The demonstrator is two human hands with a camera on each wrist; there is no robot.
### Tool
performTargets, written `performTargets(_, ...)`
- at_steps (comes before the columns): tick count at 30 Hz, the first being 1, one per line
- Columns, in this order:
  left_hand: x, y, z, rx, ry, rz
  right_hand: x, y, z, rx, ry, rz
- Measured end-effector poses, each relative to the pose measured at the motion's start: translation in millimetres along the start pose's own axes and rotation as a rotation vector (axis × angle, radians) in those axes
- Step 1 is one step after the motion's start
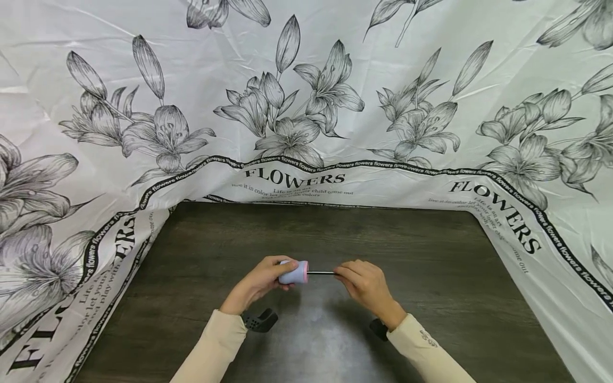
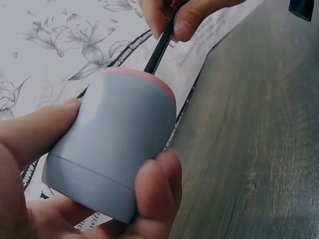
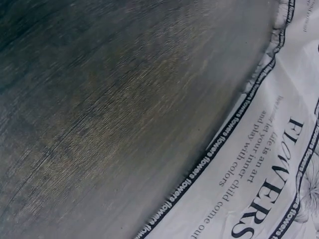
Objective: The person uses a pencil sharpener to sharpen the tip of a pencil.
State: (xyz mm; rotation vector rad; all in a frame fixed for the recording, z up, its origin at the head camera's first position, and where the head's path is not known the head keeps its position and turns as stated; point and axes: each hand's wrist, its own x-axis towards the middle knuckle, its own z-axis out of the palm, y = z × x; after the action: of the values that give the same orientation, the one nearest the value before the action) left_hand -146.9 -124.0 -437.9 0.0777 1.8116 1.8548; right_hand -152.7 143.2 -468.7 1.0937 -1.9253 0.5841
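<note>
A pale lavender cylinder [image 1: 293,273] with a pink end, shaped like a small pencil sharpener, lies sideways in my left hand [image 1: 261,281]. The thumb is along one side and the fingers curl round the other. From its pink end a slim black pencil [image 1: 321,273] sticks straight out to the right, its inner tip hidden in the cylinder. My right hand [image 1: 366,282] pinches the pencil's far end between thumb and fingers. The left wrist view shows a seam round the cylinder's [image 2: 119,124] lower part. No hand shows in the right wrist view.
Both hands are above a dark wood-grain table [image 1: 335,229]. White cloth [image 1: 325,143] printed with grey lilies and the word FLOWERS rises behind the table and along its sides. Black wrist straps [image 1: 261,320] sit by the cream sleeves [image 1: 210,346].
</note>
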Motion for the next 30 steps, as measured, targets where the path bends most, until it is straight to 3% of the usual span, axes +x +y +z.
performTargets(4, 3.7, -2.1, 3.6, 0.001, 0.013, 0.025, -2.7, 1, -1, 0.016, -0.018, 0.020)
performTargets(8, 5.6, -4.1, 6.8, 0.062, 0.051, 0.110, -4.0, -1, -1, 0.094, -0.101, 0.129)
performTargets(11, 7.8, -5.3, 9.7, 0.131, 0.075, 0.217, -2.3, -3, -5, 0.205, -0.218, 0.309)
performTargets(14, 10.2, -6.4, 12.5, 0.177, 0.088, 0.293, 2.4, -1, -13, 0.377, -0.386, 0.542)
performTargets(17, 10.7, -7.5, 14.6, 0.199, 0.083, 0.332, 8.3, 4, -19, 0.561, -0.533, 0.741)
performTargets(20, 9.9, -8.8, 15.7, 0.223, 0.090, 0.354, 10.5, 10, -21, 0.743, -0.628, 0.859)
performTargets(24, 9.1, -10.3, 17.1, 0.241, 0.106, 0.352, 8.4, 13, -19, 0.840, -0.691, 0.908)
performTargets(26, 9.0, -11.3, 17.3, 0.237, 0.107, 0.335, 7.5, 12, -19, 0.804, -0.692, 0.899)
performTargets(30, 8.6, -13.2, 15.7, 0.221, 0.107, 0.299, 5.8, 9, -18, 0.644, -0.621, 0.792)
